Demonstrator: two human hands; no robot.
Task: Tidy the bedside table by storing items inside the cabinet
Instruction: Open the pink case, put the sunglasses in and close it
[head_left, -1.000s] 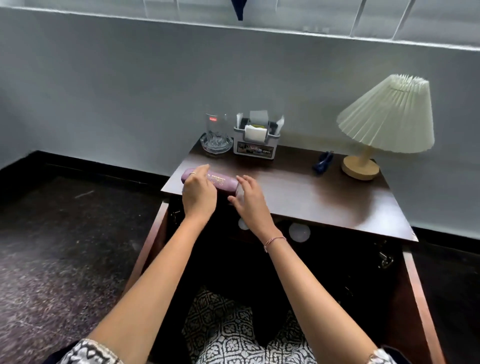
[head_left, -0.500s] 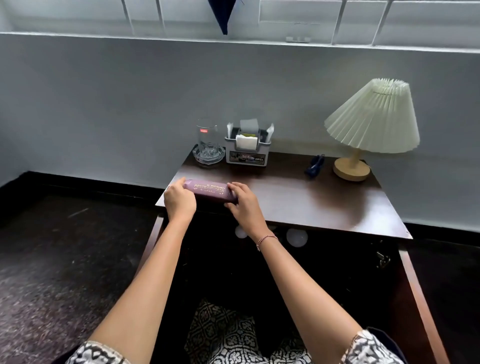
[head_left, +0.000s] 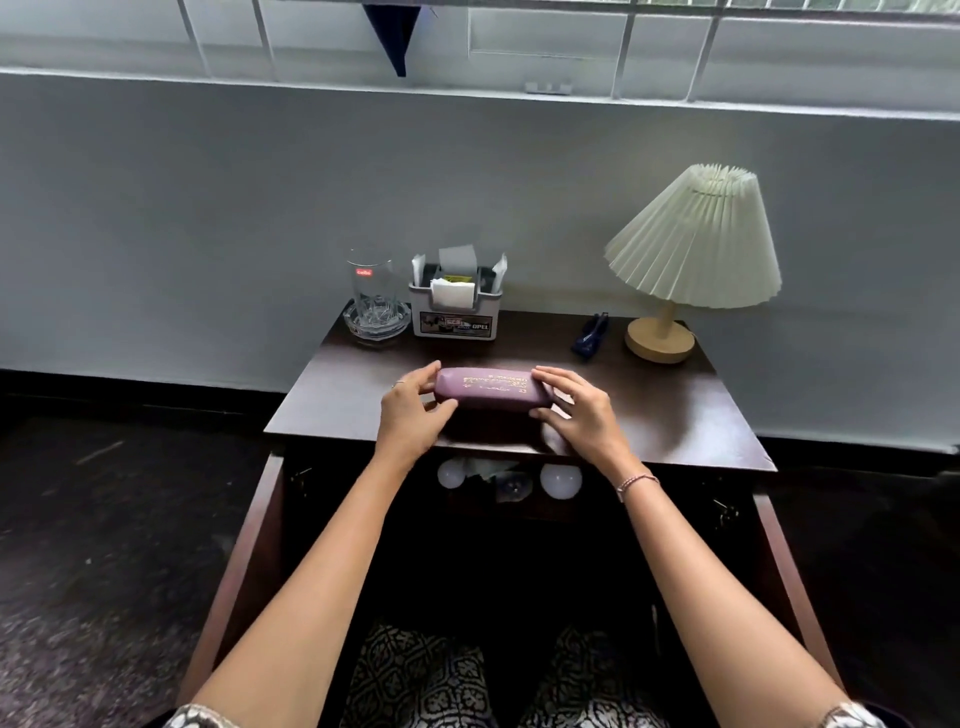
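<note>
A long purple case with gold lettering (head_left: 488, 391) is held just above the front of the dark wooden bedside table (head_left: 675, 415). My left hand (head_left: 413, 410) grips its left end and my right hand (head_left: 576, 410) grips its right end. Below the tabletop the cabinet (head_left: 519, 545) stands open, with both doors swung outward. Inside it, at the top, two white bulbs (head_left: 560, 479) and a small clear item show in the dark.
At the back of the table stand a glass in a glass ashtray (head_left: 375, 306), a grey organiser box with papers (head_left: 457, 306), a small blue object (head_left: 589, 338) and a pleated-shade lamp (head_left: 691, 249). The open door panels (head_left: 779, 571) flank my arms.
The purple case lay at the table's left front edge; both hands closed on its ends and carried it right toward the middle front, slightly lifted. The camera view shifted too.
</note>
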